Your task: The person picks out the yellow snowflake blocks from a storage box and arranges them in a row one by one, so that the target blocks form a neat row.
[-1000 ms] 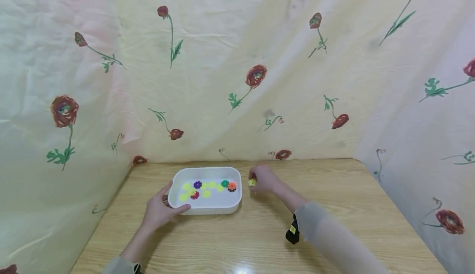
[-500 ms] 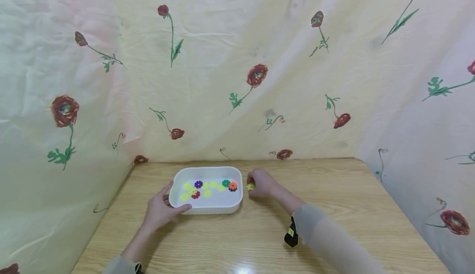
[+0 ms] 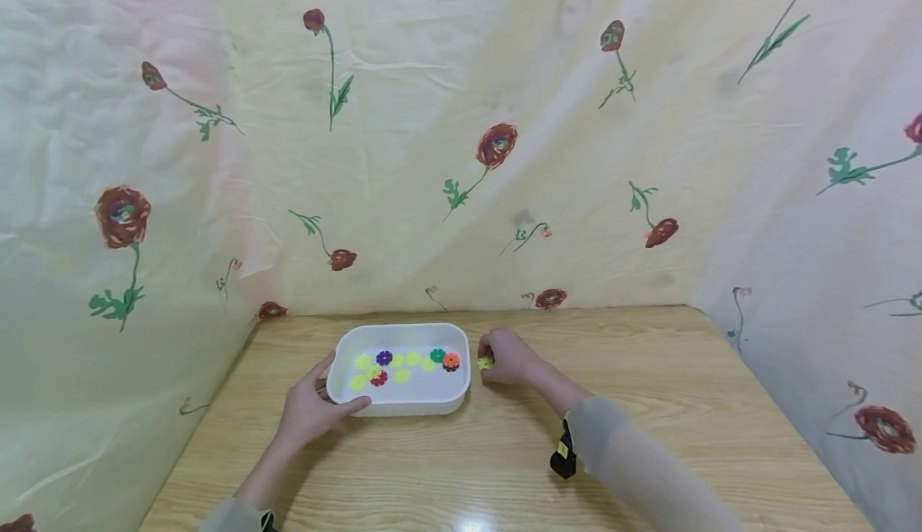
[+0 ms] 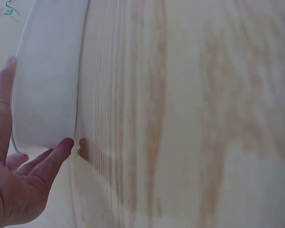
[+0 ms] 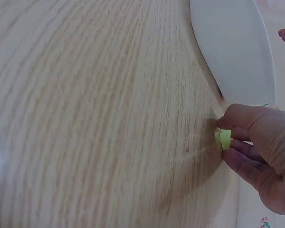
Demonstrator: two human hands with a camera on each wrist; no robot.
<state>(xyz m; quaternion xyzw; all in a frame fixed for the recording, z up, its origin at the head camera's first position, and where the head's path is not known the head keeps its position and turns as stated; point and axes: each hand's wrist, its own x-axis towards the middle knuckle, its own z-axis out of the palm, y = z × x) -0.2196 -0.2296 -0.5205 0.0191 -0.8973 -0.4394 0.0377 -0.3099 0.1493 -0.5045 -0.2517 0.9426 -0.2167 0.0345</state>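
A white plastic tray point(image 3: 403, 410) stands on the wooden table, holding several flower-shaped plastic discs. Most of these are yellow, like this yellow disc point(image 3: 401, 375); others are a purple disc point(image 3: 384, 358), a red disc point(image 3: 378, 378), a green disc point(image 3: 438, 355) and an orange disc point(image 3: 450, 360) over a dark one. My left hand point(image 3: 310, 414) holds the tray's left end, thumb along the near rim, fingers against the end wall. Just right of the tray, my right hand point(image 3: 510, 358) pinches yellow flower-shaped discs point(image 5: 225, 138) low over the tabletop; fingers partly hide them, so their number is unclear.
The wood-grain table point(image 3: 446, 468) runs back to a flower-printed cloth point(image 3: 403, 156) that hangs behind and on both sides. A black wrist device point(image 3: 564, 458) sits under the right sleeve.
Over the first half second my right hand shifted slightly nearer to me and left, with the yellow discs between its fingers. Since then it is almost still. The left hand and tray stay put.
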